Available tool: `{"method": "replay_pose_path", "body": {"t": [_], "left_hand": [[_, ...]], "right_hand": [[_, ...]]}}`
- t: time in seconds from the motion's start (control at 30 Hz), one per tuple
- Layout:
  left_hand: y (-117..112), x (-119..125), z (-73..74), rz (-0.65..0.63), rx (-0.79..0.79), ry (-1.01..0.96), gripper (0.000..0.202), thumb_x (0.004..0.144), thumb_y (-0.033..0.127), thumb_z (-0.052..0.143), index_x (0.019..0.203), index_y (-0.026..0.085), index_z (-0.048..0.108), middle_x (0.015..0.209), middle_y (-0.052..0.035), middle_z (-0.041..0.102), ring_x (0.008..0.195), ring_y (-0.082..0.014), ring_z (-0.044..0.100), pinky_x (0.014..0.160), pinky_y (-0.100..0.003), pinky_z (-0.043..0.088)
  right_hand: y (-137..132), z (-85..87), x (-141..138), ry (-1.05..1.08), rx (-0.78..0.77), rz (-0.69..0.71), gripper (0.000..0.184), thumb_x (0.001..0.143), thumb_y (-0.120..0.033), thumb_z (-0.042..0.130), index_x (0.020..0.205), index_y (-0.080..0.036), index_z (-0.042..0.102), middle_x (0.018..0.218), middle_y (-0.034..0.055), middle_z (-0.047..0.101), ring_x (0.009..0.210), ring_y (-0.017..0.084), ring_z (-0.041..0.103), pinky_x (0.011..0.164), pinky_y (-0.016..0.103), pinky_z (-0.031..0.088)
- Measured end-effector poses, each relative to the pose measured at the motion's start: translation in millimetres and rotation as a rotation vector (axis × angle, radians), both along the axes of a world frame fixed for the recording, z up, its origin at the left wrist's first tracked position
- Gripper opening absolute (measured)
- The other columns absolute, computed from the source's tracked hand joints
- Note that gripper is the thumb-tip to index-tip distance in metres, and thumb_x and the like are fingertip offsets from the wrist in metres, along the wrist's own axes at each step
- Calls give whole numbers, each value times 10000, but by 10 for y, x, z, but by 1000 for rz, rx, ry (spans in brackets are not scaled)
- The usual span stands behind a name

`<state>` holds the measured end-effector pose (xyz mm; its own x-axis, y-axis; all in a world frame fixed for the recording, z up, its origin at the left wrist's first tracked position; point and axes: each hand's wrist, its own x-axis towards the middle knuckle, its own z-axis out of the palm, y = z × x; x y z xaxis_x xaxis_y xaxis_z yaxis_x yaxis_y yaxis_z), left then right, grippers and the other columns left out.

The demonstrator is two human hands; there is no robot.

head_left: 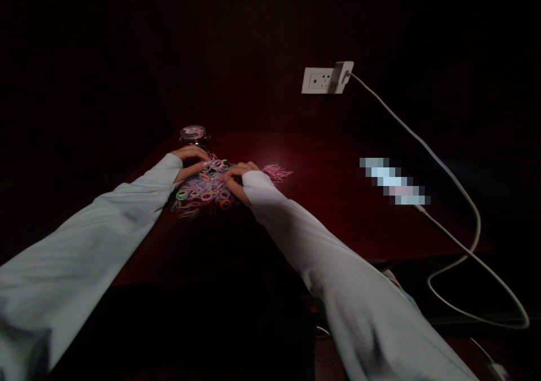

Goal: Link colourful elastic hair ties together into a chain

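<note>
A loose heap of hair ties [207,188] in purple, pink, green and orange lies on the dark red table; some are thin elastic loops, others thicker rings. At the heap's upper left edge is my left hand [191,158], its bent fingers and thumb pinched together on a hair tie. My right hand [240,177] reaches in from the other side, fingertips closed on a hair tie among the pile. Exactly which loops are pinched is hard to make out. Just beyond my right wrist sits a small separate bunch of pink elastic bands [276,172].
Behind my left hand stands a small clear round jar [194,136] with a patterned lid. To the right lies a blurred-out phone-like object [393,181] on a white cable [450,181], which loops over the table edge and up to a charger [341,76] in the wall socket [315,80].
</note>
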<state>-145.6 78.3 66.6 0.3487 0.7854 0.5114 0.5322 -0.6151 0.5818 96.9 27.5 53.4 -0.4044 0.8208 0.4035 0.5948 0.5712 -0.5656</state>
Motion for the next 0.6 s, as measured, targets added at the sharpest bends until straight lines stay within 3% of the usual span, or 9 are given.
{"method": "replay_pose_path", "body": {"t": [0.2,0.6], "left_hand": [[-7,18,19,-22,-20,39,365,878,616,783,840,256,820,1025,-81,819,1069,-291,744,1130,-453,545],[0,-10,69,-84,-29,101,309,875,550,818,886,242,846,1036,-88,835,1021,-265,778,1053,-402,601]], "right_hand": [[-9,17,7,38,-21,-47,151,1034,-271,673,1038,-255,823,1085,35,749,1094,220,600,1055,360,503],[11,35,-16,71,-15,-123,107,999,-211,647,991,-239,750,1020,12,701,1038,212,571,1052,353,475]]}}
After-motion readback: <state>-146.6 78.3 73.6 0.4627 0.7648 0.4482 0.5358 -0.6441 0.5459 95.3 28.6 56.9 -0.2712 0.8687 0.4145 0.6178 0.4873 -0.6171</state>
